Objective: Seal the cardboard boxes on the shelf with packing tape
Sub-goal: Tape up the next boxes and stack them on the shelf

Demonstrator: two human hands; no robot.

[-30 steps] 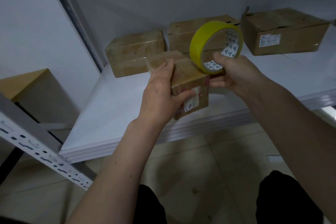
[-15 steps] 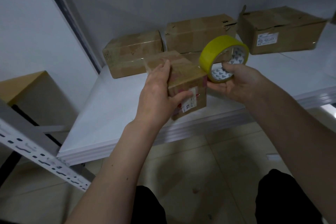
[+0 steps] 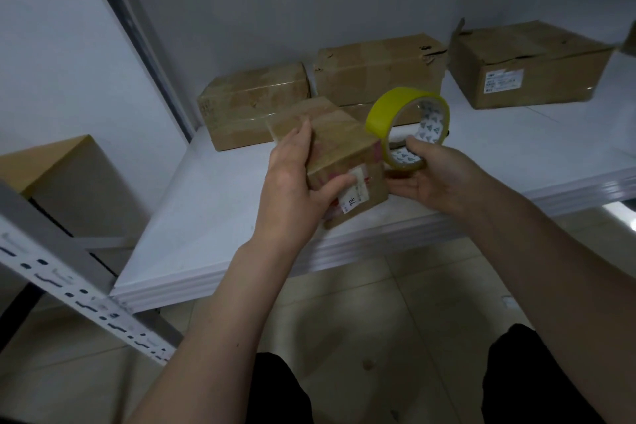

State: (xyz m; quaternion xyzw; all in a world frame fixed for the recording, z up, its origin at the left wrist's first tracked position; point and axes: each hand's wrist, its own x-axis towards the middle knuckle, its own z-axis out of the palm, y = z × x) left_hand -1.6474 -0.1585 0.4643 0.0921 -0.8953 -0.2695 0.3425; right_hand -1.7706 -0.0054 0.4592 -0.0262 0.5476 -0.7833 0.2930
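Tape roll point(image 3: 406, 127) lower beside small box point(image 3: 339, 151), right hand point(image 3: 430, 175) holding

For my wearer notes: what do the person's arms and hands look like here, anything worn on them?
Both forearms are bare to the frame's edge: no sleeves, gloves, watch or rings visible on the left hand or right hand. A small dark mole marks the left forearm. Dark clothing shows below.

small box point(image 3: 339, 148): brown cardboard, white label facing viewer, tilted at shelf point(image 3: 213, 213) front | tape roll point(image 3: 407, 127): yellow, on edge, touching small box's right corner | three boxes along back: left point(image 3: 253, 103), middle point(image 3: 378, 70), right point(image 3: 530, 64), right one's flap seemingly raised
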